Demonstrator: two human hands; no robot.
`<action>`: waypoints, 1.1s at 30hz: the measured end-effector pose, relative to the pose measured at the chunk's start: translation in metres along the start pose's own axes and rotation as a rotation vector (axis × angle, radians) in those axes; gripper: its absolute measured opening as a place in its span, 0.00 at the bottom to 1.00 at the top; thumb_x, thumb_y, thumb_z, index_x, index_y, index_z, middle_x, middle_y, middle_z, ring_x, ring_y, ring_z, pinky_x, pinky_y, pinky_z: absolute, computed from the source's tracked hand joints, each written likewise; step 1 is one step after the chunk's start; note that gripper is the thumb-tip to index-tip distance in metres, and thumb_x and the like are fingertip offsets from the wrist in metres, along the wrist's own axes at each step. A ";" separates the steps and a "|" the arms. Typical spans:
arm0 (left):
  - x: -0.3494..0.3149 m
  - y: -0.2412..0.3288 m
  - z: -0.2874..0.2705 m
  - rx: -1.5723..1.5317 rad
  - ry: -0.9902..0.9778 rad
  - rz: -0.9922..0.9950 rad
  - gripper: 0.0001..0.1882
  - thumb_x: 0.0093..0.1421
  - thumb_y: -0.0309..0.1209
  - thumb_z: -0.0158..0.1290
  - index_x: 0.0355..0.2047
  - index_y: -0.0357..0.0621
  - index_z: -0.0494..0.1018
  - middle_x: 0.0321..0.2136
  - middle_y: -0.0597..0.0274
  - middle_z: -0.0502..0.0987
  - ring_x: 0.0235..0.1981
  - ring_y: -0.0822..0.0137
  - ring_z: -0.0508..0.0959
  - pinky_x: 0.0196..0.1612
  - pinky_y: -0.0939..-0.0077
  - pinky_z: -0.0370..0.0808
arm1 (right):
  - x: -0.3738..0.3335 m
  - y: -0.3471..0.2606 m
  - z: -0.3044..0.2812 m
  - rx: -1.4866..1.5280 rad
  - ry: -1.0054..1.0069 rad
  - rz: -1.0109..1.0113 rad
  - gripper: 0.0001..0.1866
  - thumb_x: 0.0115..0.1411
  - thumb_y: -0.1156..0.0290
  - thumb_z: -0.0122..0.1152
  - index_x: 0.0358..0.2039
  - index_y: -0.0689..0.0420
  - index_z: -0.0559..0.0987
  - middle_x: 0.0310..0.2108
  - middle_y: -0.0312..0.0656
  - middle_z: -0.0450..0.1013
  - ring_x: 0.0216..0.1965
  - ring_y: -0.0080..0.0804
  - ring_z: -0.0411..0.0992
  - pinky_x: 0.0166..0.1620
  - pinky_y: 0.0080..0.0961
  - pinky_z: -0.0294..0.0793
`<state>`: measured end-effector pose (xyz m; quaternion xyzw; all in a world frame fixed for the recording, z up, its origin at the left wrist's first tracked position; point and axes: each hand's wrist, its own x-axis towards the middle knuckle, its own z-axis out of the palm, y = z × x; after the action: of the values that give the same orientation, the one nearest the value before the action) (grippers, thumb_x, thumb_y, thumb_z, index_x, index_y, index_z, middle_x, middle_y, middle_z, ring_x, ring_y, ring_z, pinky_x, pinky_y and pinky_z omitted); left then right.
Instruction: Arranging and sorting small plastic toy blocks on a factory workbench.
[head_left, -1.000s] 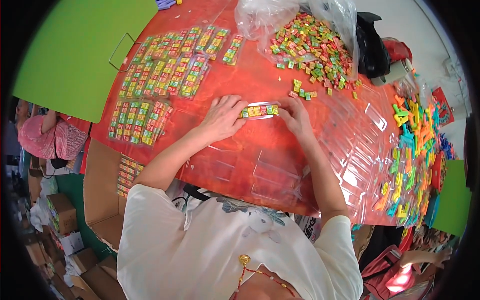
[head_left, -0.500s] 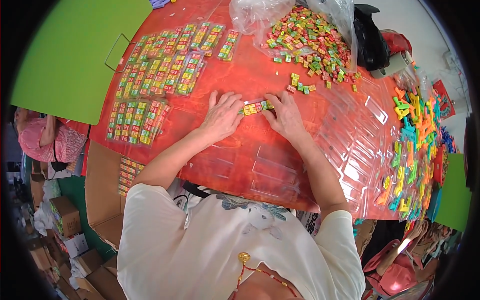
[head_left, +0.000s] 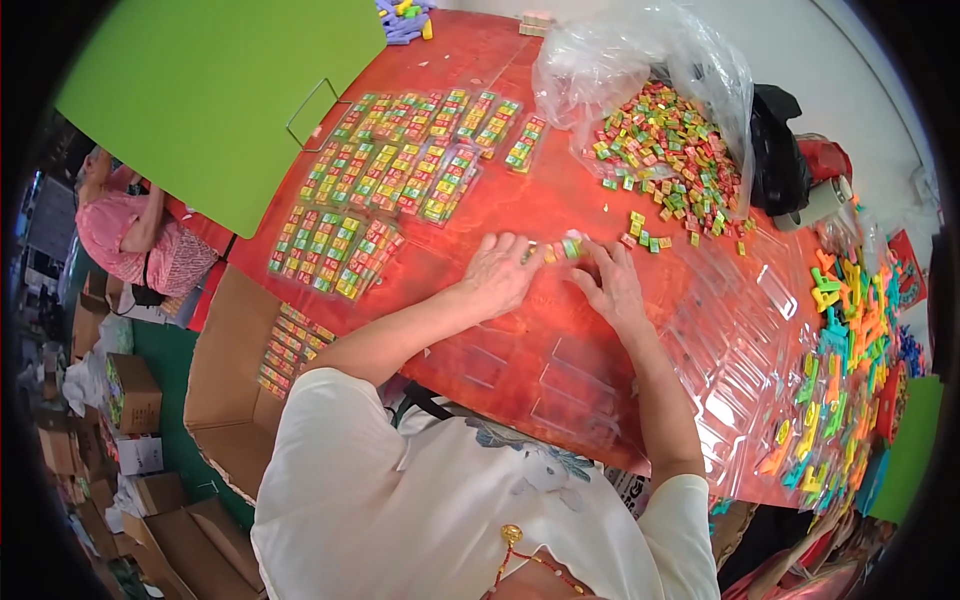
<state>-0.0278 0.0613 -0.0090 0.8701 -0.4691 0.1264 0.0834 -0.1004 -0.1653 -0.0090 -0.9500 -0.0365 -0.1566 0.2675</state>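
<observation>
A short row of small yellow, red and green blocks, in what looks like a clear strip, is slightly blurred between my hands over the red table. My left hand is closed on its left end. My right hand is at the other end, thumb spread away from the fingers, fingertips close to the blocks. Several loose blocks lie just beyond my right hand. Further back, a large heap of the same blocks spills from a clear plastic bag.
Filled clear packs lie in rows at the left. Clear empty trays overlap at the right, beside colourful plastic toys. A cardboard box with packs stands left of me. Beyond a green board, another person sits.
The view has shifted, so the table appears lower and further right. My right thumb has come away from the row of blocks, while my left hand keeps hold.
</observation>
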 end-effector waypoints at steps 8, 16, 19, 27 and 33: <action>0.011 -0.044 0.003 0.321 -0.008 -0.218 0.20 0.58 0.32 0.50 0.50 0.39 0.75 0.39 0.55 0.73 0.41 0.57 0.73 0.42 0.59 0.68 | 0.000 0.016 0.007 0.039 0.058 -0.072 0.24 0.55 0.63 0.65 0.50 0.62 0.76 0.47 0.50 0.71 0.49 0.52 0.69 0.52 0.42 0.70; 0.052 -0.011 -0.014 0.083 0.073 -0.089 0.23 0.57 0.34 0.55 0.54 0.45 0.73 0.43 0.55 0.74 0.46 0.55 0.74 0.45 0.56 0.69 | 0.013 0.049 -0.019 -0.314 0.347 0.069 0.12 0.56 0.74 0.57 0.42 0.58 0.76 0.40 0.47 0.70 0.41 0.47 0.71 0.39 0.44 0.72; 0.092 0.001 0.008 -0.147 -0.003 -0.010 0.24 0.57 0.30 0.54 0.56 0.47 0.72 0.48 0.53 0.73 0.50 0.52 0.73 0.48 0.54 0.70 | 0.023 0.073 -0.028 -0.430 0.337 0.220 0.11 0.55 0.73 0.55 0.39 0.58 0.76 0.41 0.46 0.70 0.42 0.47 0.71 0.39 0.46 0.73; 0.179 0.020 0.045 -0.203 -0.145 0.223 0.28 0.56 0.26 0.53 0.58 0.56 0.70 0.49 0.56 0.71 0.53 0.53 0.72 0.51 0.55 0.71 | 0.023 0.075 -0.018 -0.460 0.186 0.187 0.10 0.54 0.71 0.56 0.38 0.53 0.80 0.38 0.44 0.70 0.43 0.46 0.69 0.42 0.42 0.72; 0.145 0.006 0.036 -0.199 -0.200 0.151 0.16 0.54 0.23 0.54 0.44 0.41 0.70 0.44 0.51 0.73 0.48 0.50 0.75 0.48 0.55 0.74 | 0.006 0.060 -0.024 -0.306 -0.005 -0.014 0.17 0.52 0.77 0.58 0.44 0.51 0.80 0.39 0.43 0.69 0.43 0.45 0.69 0.43 0.41 0.71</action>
<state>0.0492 -0.0670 0.0000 0.8280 -0.5494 -0.0024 0.1124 -0.0920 -0.2294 -0.0170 -0.9798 -0.0194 -0.1599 0.1183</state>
